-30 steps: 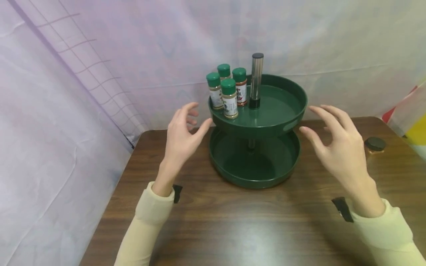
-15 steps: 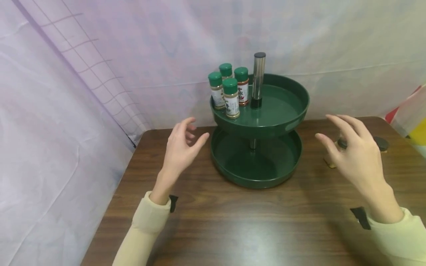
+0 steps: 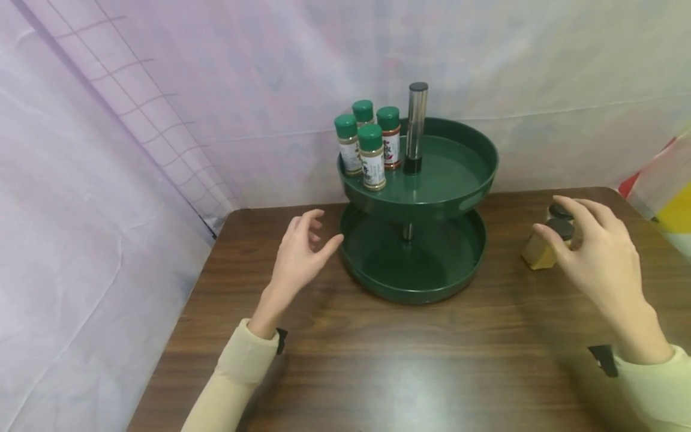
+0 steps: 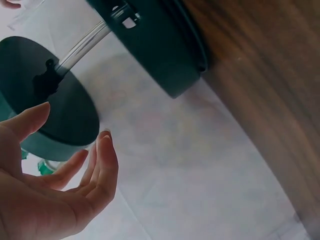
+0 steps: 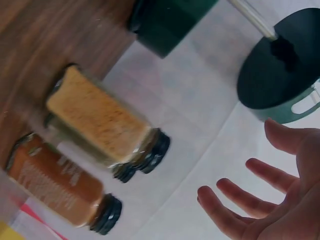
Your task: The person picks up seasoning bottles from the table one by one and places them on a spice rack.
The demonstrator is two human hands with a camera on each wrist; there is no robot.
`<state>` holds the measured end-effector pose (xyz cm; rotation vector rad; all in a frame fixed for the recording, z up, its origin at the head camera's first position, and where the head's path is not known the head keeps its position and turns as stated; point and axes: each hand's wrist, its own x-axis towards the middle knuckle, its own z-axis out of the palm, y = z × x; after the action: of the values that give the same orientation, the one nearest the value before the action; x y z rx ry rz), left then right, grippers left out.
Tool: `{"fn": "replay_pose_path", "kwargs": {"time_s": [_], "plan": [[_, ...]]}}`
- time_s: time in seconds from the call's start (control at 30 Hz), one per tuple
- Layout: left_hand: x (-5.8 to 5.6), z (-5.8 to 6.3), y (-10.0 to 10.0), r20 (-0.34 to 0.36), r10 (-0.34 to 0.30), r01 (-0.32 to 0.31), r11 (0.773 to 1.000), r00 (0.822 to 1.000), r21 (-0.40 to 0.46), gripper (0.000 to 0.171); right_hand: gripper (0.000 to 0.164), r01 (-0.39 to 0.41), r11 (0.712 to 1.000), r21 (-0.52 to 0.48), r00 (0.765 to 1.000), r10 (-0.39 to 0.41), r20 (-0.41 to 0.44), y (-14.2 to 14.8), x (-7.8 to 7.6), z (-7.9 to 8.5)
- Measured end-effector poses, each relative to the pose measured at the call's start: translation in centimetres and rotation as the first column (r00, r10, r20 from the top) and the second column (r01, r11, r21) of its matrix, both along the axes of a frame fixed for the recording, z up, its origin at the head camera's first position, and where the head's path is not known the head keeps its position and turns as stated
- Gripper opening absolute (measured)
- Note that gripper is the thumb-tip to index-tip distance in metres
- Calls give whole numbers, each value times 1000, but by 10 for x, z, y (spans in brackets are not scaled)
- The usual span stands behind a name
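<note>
The jars [image 3: 538,252] stand at ten o'clock of the right hand [image 3: 603,258], near its widely parted fingers, which partly hide them; their writing is blurred. The left hand [image 3: 299,255], fingers wide too, is at nine o'clock of the lower tray [image 3: 412,295].

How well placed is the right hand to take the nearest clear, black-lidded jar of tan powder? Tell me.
Probably yes: the right hand is empty and open near that black-lidded jar, with nothing visible between them; the green two-tier rack stands aside.
</note>
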<state>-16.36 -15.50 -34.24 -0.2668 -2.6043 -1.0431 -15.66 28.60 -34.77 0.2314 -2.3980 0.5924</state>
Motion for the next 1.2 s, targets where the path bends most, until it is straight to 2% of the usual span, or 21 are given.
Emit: {"fn": "replay_pose_path", "kwargs": {"time_s": [0.27, 0.53, 0.87, 1.2], "plan": [[0, -13, 1, 81, -14, 16, 1000, 997, -20, 61, 58, 61, 998, 26, 990, -64, 128, 14, -4, -9], [-2, -22, 5, 127, -29, 33, 999, 992, -29, 64, 61, 74, 997, 9, 966, -74, 248, 21, -9, -20], [-4, -32, 9, 217, -45, 58, 997, 975, -53, 66, 63, 61, 998, -8, 951, -56, 303, 28, -18, -29], [-2, -41, 14, 267, -109, 138, 986, 957, -92, 58, 56, 21, 1000, 18, 943, -26, 330, 35, -26, -37]]}}
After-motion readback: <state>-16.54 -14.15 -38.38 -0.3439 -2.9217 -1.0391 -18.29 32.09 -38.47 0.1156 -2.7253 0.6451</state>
